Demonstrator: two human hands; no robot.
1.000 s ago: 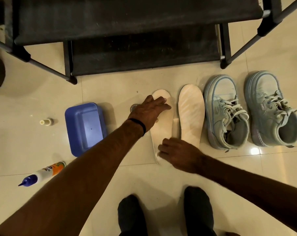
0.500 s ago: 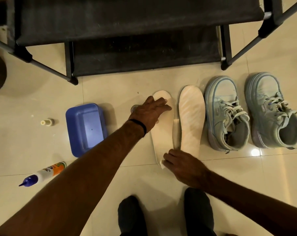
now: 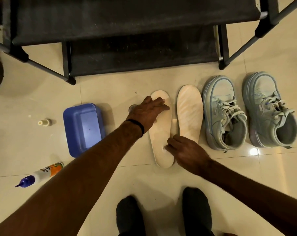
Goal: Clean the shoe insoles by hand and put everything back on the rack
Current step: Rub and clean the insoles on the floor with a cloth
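Two pale insoles lie side by side on the tiled floor, the left insole (image 3: 161,138) and the right insole (image 3: 189,114). My left hand (image 3: 148,111) lies flat on the toe end of the left insole and presses it down; a small clear thing (image 3: 132,108) peeks out from under the palm. My right hand (image 3: 183,150) has bent fingers whose tips touch the heel end of the same insole. Two light blue-grey sneakers, one (image 3: 224,113) beside the insoles and one (image 3: 270,111) further right, stand laces up. The black shoe rack (image 3: 127,53) stands just behind.
A blue plastic tub (image 3: 83,128) sits left of the insoles. A squeeze bottle with a blue nozzle (image 3: 42,173) lies at lower left, and a small cream cap (image 3: 45,122) beyond it. My dark-socked feet (image 3: 163,213) are at the bottom. Rack legs (image 3: 68,70) reach onto the floor.
My right hand slid back toward the heel, then forward again onto the left insole's heel area. My left hand stayed pressed on the toe end.
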